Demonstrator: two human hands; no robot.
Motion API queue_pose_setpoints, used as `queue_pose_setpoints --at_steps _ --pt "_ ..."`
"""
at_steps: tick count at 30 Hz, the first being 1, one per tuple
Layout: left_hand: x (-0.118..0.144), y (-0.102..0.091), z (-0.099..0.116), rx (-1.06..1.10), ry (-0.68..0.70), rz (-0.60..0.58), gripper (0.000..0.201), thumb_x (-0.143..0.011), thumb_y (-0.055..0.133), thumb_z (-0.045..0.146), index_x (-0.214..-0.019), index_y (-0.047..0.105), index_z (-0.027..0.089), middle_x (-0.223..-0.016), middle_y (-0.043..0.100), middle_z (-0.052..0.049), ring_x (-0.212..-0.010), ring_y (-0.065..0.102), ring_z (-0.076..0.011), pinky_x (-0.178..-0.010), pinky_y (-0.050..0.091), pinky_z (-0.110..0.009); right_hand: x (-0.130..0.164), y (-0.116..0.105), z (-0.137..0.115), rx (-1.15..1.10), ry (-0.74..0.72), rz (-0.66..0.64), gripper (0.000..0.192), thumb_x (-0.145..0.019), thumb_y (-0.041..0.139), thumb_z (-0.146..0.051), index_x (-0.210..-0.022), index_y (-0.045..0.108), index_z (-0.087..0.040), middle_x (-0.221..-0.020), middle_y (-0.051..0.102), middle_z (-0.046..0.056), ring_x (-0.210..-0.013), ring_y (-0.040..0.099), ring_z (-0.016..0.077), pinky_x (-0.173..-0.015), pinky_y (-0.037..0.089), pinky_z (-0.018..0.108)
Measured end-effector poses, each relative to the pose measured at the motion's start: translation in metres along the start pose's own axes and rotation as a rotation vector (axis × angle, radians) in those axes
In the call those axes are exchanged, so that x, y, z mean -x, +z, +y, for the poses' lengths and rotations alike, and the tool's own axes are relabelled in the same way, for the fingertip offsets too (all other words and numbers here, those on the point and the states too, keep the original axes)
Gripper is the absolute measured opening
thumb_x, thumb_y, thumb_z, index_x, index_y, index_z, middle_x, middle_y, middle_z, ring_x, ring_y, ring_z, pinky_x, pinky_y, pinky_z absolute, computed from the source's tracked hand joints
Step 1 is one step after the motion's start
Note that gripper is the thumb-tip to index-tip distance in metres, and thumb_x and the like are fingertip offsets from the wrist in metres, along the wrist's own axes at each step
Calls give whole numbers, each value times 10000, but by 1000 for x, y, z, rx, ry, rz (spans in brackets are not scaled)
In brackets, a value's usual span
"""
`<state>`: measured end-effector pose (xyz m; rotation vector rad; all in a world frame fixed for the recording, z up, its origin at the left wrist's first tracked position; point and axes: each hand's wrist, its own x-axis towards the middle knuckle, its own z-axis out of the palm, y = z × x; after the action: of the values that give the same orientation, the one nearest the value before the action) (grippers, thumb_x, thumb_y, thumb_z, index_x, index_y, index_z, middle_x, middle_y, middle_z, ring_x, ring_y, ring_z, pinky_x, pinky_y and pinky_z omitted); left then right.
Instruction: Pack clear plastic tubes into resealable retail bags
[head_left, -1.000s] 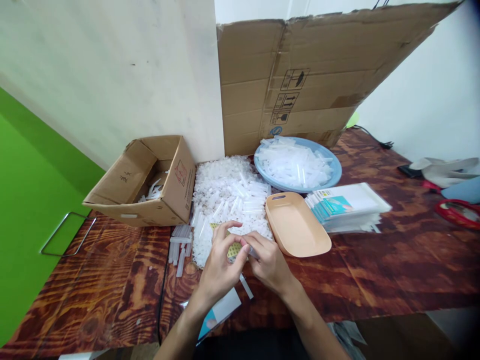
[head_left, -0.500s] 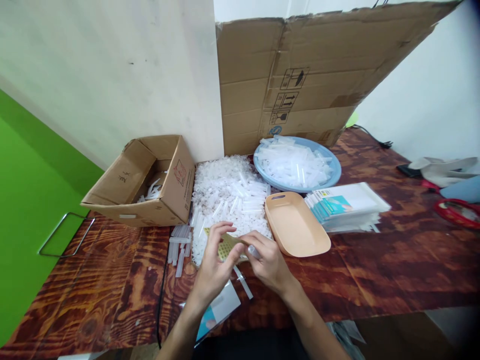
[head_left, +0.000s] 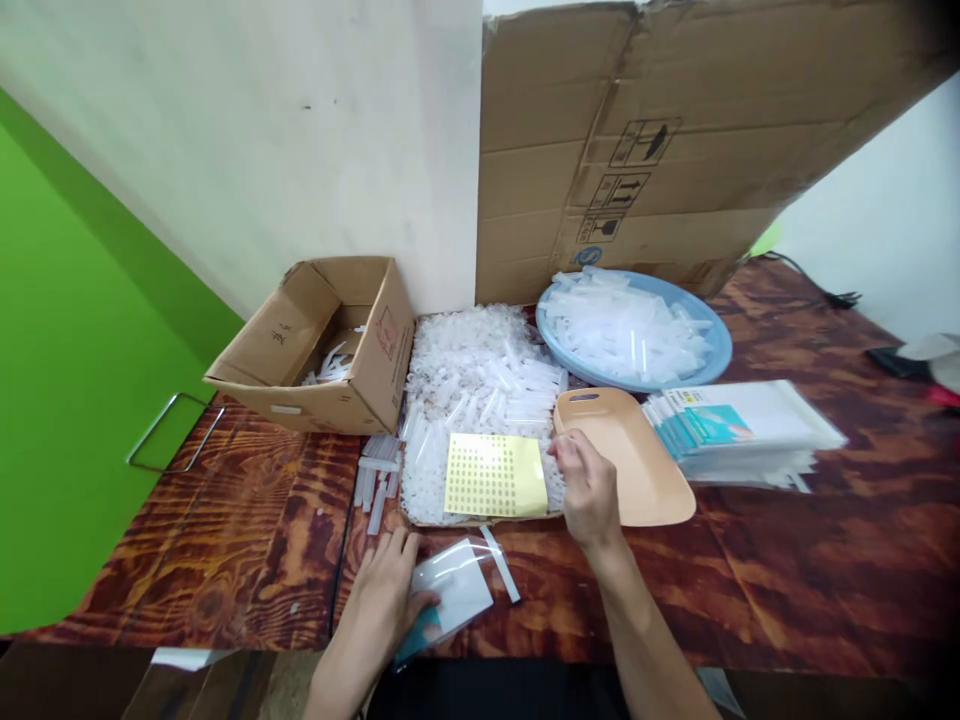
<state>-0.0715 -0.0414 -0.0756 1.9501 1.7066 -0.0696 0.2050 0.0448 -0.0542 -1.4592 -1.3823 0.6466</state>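
A clear plastic bag (head_left: 466,582) with a white and teal insert lies at the table's front edge. My left hand (head_left: 381,585) is at its left side, fingers apart, the thumb over the teal part. My right hand (head_left: 591,490) is raised near the tan tray, its fingers curled closed; what they hold is hidden. Between the hands, a yellow sticker sheet (head_left: 495,476) with rows of small dark marks rests on a heap of small translucent plastic pieces (head_left: 465,370). One white strip-like piece (head_left: 501,565) lies just right of the bag.
A tan tray (head_left: 660,500) stands right of the heap. Behind it, a blue basin (head_left: 720,350) holds many translucent tubes. Farther right is a stack of printed bags (head_left: 757,430). At left stand an open cardboard box (head_left: 315,405) and several loose tubes (head_left: 377,480). Large cardboard (head_left: 555,150) leans behind.
The yellow sheet has left my hands and now lies flat on the heap. My left hand has moved down to the bag; my right hand has moved right, toward the tray. The view has shifted.
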Motion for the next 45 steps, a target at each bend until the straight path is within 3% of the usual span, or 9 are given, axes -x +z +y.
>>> queue_pose_setpoints --at_steps 5,13,19,25,29,32,37,41,45 --pt "2 -4 -8 251 63 -104 273 -833 677 253 -1085 587 202 -1158 622 -78 -1123 552 -274 -980 381 -368 5 1 4 -360 49 -75 383 -898 478 -287 -542 350 -224 -546 301 -36 -529 277 143 -528 172 315" --pt "-1 -27 -3 958 165 -315 296 -856 721 402 -1030 618 186 -973 619 -8 -941 574 -203 -819 425 -264 18 -1 -7 -880 224 -170 359 -902 367 -350 -571 428 -226 -526 312 -31 -467 298 142 -463 282 282" --pt "-17 -23 19 1311 176 -371 439 -793 789 485 -1034 624 158 -866 625 -16 -756 567 -149 -652 407 -214 28 10 -38 -1413 474 -215 237 -926 633 -434 -870 685 -210 -857 564 11 -852 589 167 -881 527 329" --pt "-25 -13 30 1364 177 -289 433 -797 784 495 -1013 644 147 -824 610 -10 -712 546 -131 -619 392 -193 36 23 -17 -1379 604 -3 288 -897 717 -386 -1155 686 -262 -829 678 -17 -914 685 179 -1039 506 397" --pt "-29 -4 31 1346 188 -247 396 -838 750 478 -1033 654 146 -882 622 -24 -767 560 -143 -659 405 -198 39 25 -7 -1249 605 104 175 -854 766 -400 -958 677 -292 -863 742 -10 -966 715 223 -861 576 374" --pt "-31 -2 34 1365 177 -218 384 -862 722 484 -1014 637 141 -871 617 -26 -749 559 -141 -638 395 -197 45 26 -7 -1037 485 -18 216 -873 726 -457 -878 707 -242 -953 761 42 -977 713 256 -896 546 391" --pt "-34 -9 37 1378 166 -204 391 -847 732 493 -950 597 142 -779 596 -2 -639 511 -110 -562 339 -185 51 18 -8 -686 173 -344 622 -1025 340 -588 -811 784 -208 -1323 652 94 -1282 543 328 -1134 339 504" --pt "-36 -16 38 1311 173 -179 399 -835 737 504 -930 597 142 -746 613 5 -638 547 -121 -568 365 -192 44 7 -4 -615 137 -434 673 -1029 254 -611 -926 795 -224 -1336 636 95 -1284 532 318 -1144 333 515" --pt "-36 -22 47 1033 82 280 371 -926 627 474 -1159 624 185 -1025 712 -76 -923 668 -240 -752 514 -293 36 6 -4 -705 218 -155 429 -1014 429 -552 -1164 688 -245 -1147 689 88 -1019 662 258 -992 500 459"
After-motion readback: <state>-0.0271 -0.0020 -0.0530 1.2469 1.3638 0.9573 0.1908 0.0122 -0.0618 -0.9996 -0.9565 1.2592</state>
